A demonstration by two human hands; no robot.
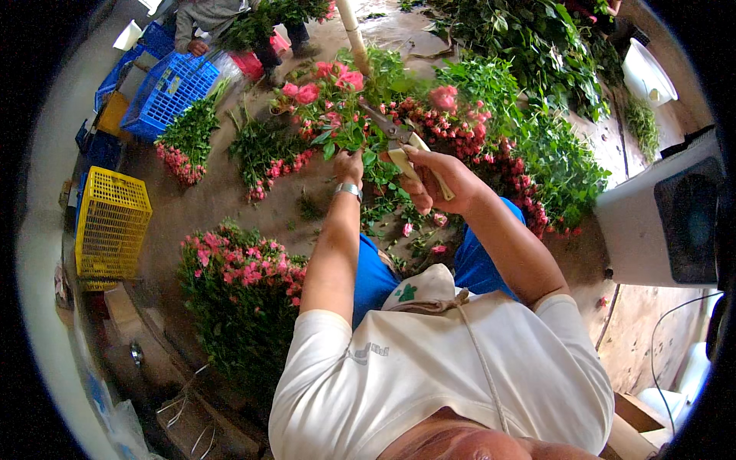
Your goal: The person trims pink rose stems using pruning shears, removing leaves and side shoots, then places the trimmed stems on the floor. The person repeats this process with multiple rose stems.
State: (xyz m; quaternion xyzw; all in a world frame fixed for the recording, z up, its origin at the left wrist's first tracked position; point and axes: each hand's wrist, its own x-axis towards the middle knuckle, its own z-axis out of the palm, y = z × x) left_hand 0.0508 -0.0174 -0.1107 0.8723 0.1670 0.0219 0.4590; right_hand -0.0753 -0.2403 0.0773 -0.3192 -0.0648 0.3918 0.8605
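My left hand, with a metal watch at the wrist, is closed around the stems of a bunch of pink roses with green leaves. The grip is partly hidden by foliage. My right hand holds pruning shears with cream handles; their dark blades point up and left beside the leaves of the bunch. A long heap of small pink roses lies on the floor beyond and to the right of the shears. Cut blooms and leaves lie on the floor between my knees.
More rose bunches lie at the left, smaller ones near a blue crate. A yellow crate stands far left. A pole rises ahead. A person is at the upper left. A white appliance stands right.
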